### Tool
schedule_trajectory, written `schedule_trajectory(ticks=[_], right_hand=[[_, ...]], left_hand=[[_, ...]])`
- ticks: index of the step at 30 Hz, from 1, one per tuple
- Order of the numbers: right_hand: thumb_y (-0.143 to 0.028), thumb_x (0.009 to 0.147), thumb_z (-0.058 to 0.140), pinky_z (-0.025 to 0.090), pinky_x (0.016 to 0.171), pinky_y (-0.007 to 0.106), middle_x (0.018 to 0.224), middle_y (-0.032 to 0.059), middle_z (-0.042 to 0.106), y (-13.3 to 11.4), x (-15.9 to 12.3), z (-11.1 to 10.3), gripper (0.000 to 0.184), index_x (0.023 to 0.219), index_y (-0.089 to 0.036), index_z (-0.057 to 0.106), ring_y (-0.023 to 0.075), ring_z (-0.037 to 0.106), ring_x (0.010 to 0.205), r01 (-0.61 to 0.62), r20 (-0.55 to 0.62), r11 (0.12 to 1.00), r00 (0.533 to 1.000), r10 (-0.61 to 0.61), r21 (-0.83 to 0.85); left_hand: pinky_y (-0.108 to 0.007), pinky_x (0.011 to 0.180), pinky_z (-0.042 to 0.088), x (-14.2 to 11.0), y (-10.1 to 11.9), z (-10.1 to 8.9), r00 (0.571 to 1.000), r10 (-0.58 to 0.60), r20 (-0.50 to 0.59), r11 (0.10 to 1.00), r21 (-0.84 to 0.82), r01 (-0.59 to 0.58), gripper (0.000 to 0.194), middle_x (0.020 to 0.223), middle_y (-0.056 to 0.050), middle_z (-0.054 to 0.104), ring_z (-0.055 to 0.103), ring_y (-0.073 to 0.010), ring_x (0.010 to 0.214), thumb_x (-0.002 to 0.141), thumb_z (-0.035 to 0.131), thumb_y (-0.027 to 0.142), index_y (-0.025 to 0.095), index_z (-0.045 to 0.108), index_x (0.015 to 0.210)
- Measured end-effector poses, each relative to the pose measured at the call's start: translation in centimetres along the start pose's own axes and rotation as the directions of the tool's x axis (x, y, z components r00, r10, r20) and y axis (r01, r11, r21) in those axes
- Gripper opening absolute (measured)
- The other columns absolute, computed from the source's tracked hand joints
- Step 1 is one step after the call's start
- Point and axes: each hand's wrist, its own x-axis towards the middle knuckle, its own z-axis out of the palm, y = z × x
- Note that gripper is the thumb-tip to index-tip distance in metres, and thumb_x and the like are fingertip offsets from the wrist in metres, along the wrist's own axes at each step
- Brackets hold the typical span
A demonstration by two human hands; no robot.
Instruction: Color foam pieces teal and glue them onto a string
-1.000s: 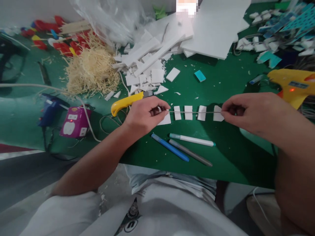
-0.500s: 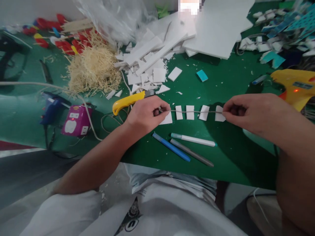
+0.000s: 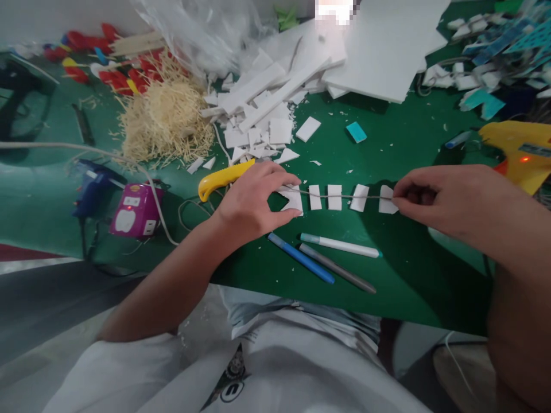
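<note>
A thin grey string (image 3: 346,197) runs across a row of several small white foam pieces (image 3: 334,203) on the green table. My right hand (image 3: 424,192) pinches the string's right end, over the pointed foam piece (image 3: 386,205). At the left end, my left hand (image 3: 253,201) has its thumb and fingers apart around a larger white foam piece (image 3: 296,202). The string lies over that piece, and whether a fingertip touches it I cannot tell. Below the row lie a white marker (image 3: 340,245), a blue marker (image 3: 301,258) and a grey marker (image 3: 338,268).
A yellow utility knife (image 3: 224,179) lies behind my left wrist. White foam scraps (image 3: 262,109) and a straw heap (image 3: 166,117) fill the back. A yellow glue gun (image 3: 516,149) stands right; a purple power adapter (image 3: 136,210) and blue glue gun (image 3: 92,186) lie left.
My left hand has opened, its thumb moving down away from the fingers and off the string, so more of the larger foam piece shows. My right hand keeps its pinch.
</note>
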Motion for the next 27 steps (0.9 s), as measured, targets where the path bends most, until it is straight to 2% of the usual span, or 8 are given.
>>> schedule_trajectory(ticks=[5, 8, 12, 17, 23, 27], right_hand=[[-0.043, 0.069, 0.059, 0.037, 0.057, 0.037, 0.057, 0.0027, 0.059, 0.0, 0.0, 0.0, 0.016, 0.067, -0.027, 0.062, 0.0188, 0.052, 0.054, -0.001, 0.026, 0.999, 1.0, 0.002, -0.04], [-0.041, 0.067, 0.058, 0.037, 0.057, 0.035, 0.058, 0.0025, 0.06, -0.2, 0.2, 0.0, 0.015, 0.067, -0.026, 0.062, 0.0183, 0.053, 0.055, -0.027, 0.034, 0.997, 0.999, 0.03, -0.068], [-0.042, 0.061, 0.056, 0.037, 0.054, 0.034, 0.053, 0.001, 0.058, -0.2, 0.4, 0.2, 0.017, 0.064, -0.027, 0.061, 0.0181, 0.052, 0.051, -0.042, 0.016, 0.996, 0.999, 0.044, -0.076], [-0.042, 0.058, 0.056, 0.038, 0.052, 0.033, 0.052, 0.0002, 0.059, -0.2, 0.3, 0.2, 0.018, 0.065, -0.027, 0.063, 0.0176, 0.053, 0.049, -0.061, 0.0, 0.994, 0.998, 0.061, -0.088], [-0.041, 0.06, 0.06, 0.037, 0.05, 0.033, 0.051, -0.001, 0.057, -0.2, 0.1, -0.1, 0.016, 0.068, -0.028, 0.065, 0.0157, 0.051, 0.046, -0.08, -0.012, 0.992, 0.997, 0.079, -0.101], [-0.054, 0.065, 0.063, 0.033, 0.047, 0.032, 0.049, -0.0009, 0.055, -0.1, -0.2, -0.4, 0.027, 0.068, -0.028, 0.063, 0.0147, 0.049, 0.044, -0.051, -0.088, 0.998, 0.995, 0.047, -0.048]], left_hand=[[-0.044, 0.11, 0.05, -0.1, -0.6, 0.2, 0.99, 0.14, 0.029, 0.984, 0.11, -0.142, 0.06, 0.128, -0.013, 0.07, 0.064, -0.0296, 0.119, 0.084, 0.083, 0.041, 0.014, 0.066, 0.136], [-0.046, 0.112, 0.05, -0.2, -0.8, 0.5, 0.983, 0.174, 0.064, 0.971, 0.155, -0.182, 0.066, 0.133, -0.016, 0.069, 0.063, -0.0316, 0.124, 0.086, 0.082, 0.039, 0.01, 0.062, 0.141], [-0.044, 0.111, 0.051, -0.3, -0.6, 0.4, 0.985, 0.154, 0.074, 0.971, 0.175, -0.164, 0.057, 0.132, -0.017, 0.069, 0.064, -0.0305, 0.124, 0.092, 0.074, 0.033, 0.008, 0.061, 0.142], [-0.041, 0.112, 0.05, -0.4, -0.5, -0.5, 0.986, 0.12, 0.12, 0.96, 0.237, -0.145, 0.053, 0.134, -0.015, 0.069, 0.064, -0.0286, 0.126, 0.094, 0.07, 0.032, 0.011, 0.061, 0.142], [-0.043, 0.113, 0.05, -0.4, -0.7, -0.7, 0.991, 0.103, 0.087, 0.958, 0.258, -0.122, 0.059, 0.135, -0.015, 0.069, 0.064, -0.0297, 0.125, 0.093, 0.075, 0.044, 0.011, 0.063, 0.14], [-0.045, 0.115, 0.049, -0.1, -0.8, -0.7, 0.995, 0.042, 0.089, 0.958, 0.279, -0.066, 0.067, 0.136, -0.015, 0.069, 0.064, -0.0314, 0.126, 0.089, 0.078, 0.049, 0.011, 0.062, 0.142]])
